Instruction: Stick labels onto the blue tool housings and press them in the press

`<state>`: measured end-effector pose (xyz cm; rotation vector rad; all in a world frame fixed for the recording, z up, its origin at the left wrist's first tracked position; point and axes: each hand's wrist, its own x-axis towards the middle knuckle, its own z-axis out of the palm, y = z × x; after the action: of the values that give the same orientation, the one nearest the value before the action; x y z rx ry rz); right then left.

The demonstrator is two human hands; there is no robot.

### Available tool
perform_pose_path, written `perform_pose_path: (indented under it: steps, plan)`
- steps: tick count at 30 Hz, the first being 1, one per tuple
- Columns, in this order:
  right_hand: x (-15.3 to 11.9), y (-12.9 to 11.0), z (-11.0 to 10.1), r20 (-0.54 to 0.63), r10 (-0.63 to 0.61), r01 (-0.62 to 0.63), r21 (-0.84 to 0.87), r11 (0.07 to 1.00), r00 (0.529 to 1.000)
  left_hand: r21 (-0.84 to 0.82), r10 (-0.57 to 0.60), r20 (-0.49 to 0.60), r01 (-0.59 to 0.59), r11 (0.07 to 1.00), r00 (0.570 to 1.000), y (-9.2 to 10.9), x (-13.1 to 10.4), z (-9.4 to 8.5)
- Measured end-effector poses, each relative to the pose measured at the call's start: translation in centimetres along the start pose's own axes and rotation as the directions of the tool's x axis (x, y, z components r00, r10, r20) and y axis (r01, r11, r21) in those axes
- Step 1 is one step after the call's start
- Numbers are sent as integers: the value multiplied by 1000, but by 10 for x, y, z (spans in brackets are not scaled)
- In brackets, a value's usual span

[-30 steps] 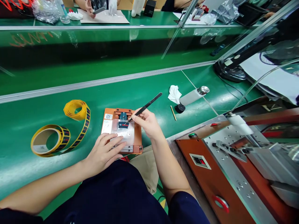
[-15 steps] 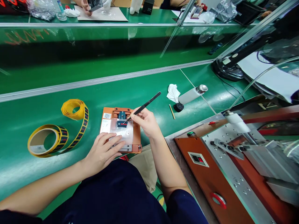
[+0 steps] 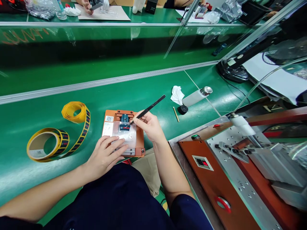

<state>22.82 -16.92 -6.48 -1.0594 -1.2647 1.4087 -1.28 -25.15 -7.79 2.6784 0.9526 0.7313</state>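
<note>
My right hand [image 3: 149, 125] is closed on black tweezers [image 3: 151, 106], whose tips reach down to a dark blue label [image 3: 124, 127] with red lettering. That label lies at the upper part of a clear plastic plate [image 3: 130, 140] on an orange fixture [image 3: 140, 151]. Just behind the label sits a dark teal part [image 3: 124, 118] in the fixture. My left hand [image 3: 105, 155] rests with fingers stretched out on the left side of the clear plate. Whether the tips grip the label or only touch it, I cannot tell.
Left of the fixture stands a yellow roll of labels [image 3: 48, 144], its strip curving to a smaller coil [image 3: 74, 111]. To the right lie a white bottle [image 3: 193, 98], a black cap [image 3: 183, 109], a crumpled tissue [image 3: 177, 95] and a brass rod [image 3: 176, 114]. An orange machine [image 3: 211, 188] stands at right.
The view has shifted very slightly. Both hands, the tweezers and the label keep almost the same places on the fixture.
</note>
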Motion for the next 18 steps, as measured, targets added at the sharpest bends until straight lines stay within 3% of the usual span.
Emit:
perform_pose_path:
  steps: [12,18]
  plan:
    - [-1,1,1,-12,-5,5,25,1000,1000,40,23,24,-24,999,999,2,2,-4]
    - [-1,2,2,-30,-9,9,-1,1000,999,77,-50,67,45,996,997,2,15,-11]
